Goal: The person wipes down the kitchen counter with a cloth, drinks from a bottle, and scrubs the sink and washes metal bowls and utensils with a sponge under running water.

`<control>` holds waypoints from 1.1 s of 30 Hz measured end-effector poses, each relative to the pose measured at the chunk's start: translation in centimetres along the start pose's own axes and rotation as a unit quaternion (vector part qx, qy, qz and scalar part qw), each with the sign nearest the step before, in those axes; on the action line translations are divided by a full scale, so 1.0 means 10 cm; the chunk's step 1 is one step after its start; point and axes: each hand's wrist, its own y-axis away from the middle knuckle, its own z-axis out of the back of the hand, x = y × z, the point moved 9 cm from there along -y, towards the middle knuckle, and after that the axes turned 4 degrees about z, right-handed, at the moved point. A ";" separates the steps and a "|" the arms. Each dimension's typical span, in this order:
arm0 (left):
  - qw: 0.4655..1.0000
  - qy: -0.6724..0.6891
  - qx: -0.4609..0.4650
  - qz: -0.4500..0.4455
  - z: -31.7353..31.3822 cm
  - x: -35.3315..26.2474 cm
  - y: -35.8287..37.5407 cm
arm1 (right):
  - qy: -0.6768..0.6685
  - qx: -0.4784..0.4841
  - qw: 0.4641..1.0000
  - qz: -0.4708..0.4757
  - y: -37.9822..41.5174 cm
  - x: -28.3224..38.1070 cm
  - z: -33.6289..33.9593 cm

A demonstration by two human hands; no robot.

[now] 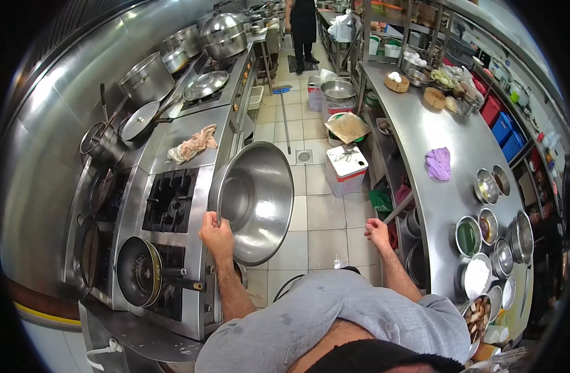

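Observation:
My left hand grips the rim of a large steel mixing bowl. The bowl is tilted on its side beside the stove, and its inside, turned partly toward me, looks bare. My right hand hangs in the air near the edge of the right-hand counter, with its fingers loosely bent and nothing visible in them. Left of the bowl is a gas burner, with a frying pan on the range nearer to me. A crumpled cloth lies on the steel top behind the burner.
The steel counter on my right carries a purple cloth, several small bowls and a bowl of white powder. A white-topped tin and a broom are in the aisle. A person stands at the far end.

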 end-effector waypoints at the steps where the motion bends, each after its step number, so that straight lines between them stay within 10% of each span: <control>1: 1.000 -0.001 0.008 0.023 -0.08 0.06 -0.05 | 0.000 -0.010 1.000 -0.009 -0.09 -0.03 0.03; 9: 0.998 -0.061 0.009 0.017 -0.73 0.15 -0.41 | -0.044 -0.081 0.992 0.083 -1.52 0.14 0.44; 18: 0.985 -0.171 -0.025 0.010 -1.55 0.11 -0.91 | 0.176 -0.169 0.929 0.277 -2.94 1.92 0.70; 33: 0.971 -0.218 0.080 0.064 -3.41 0.75 -1.97 | 0.394 -0.289 0.850 0.196 -4.24 2.00 1.19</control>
